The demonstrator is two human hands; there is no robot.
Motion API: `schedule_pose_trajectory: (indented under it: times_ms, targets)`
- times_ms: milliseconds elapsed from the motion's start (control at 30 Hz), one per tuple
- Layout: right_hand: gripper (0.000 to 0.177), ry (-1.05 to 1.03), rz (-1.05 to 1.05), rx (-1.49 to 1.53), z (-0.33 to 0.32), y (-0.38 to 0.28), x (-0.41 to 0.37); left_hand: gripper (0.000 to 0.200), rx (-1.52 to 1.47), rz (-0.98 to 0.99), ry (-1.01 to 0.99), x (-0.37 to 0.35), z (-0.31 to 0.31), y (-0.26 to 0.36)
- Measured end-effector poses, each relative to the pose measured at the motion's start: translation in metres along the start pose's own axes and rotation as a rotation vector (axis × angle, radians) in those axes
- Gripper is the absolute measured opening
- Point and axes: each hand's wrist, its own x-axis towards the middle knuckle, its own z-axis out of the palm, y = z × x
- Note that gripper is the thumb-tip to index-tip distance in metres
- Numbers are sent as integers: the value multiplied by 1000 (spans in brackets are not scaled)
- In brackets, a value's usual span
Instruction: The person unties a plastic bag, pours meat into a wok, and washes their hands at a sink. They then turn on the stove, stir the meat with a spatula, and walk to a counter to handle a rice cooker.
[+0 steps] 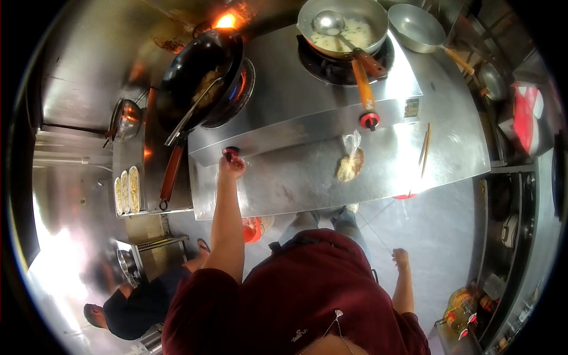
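Head view: a hand on the burner knob, a leaning wok, live fire

The left hand [234, 166] is at the red knob [231, 151] on the stove's front panel, fingers closed in a pinch on its near side. The right hand [400, 257] hangs beside the body, well apart from the stove; its fingers look curled, but whether they press together is too small to tell.

The knob probably governs the left burner [244, 89], so too large a turn could scorch the food [211, 80] in the dark wok [177, 68]. An orange flare [226, 22] glows by the wok's far rim; a stronger fire there could catch any oil.

The wok seems to lean left, off the burner's centre, and its wooden handle [172, 171] juts toward the near side, where a knock could tip it and send the metal utensil [190, 114] sliding out.

On the right, the pan's handle [362, 86] points at the person, with a ladle [329, 22] crossing it; a snagged sleeve could spill the pale liquid [362, 32]
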Motion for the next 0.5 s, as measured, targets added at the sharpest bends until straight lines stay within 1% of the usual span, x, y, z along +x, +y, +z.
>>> schedule_pose_trajectory:
  times_ms: [100,200,300,400,500]
  targets:
    - [25,0,-3,-2,0,2,3,48,36,16,-16,-7,0,-2]
    - [24,-10,-19,-11,-2,1,1,50,88,66,20,-6,-1,-1]
    - [22,-11,-50,-29,-2,-2,0,43,108,105,96,-1,-1,1]
    - [22,1,-104,-48,-7,2,1,44,118,93,97,3,-4,1]
    - [22,74,-161,-43,-8,17,8,44,157,96,-45,1,-10,0]
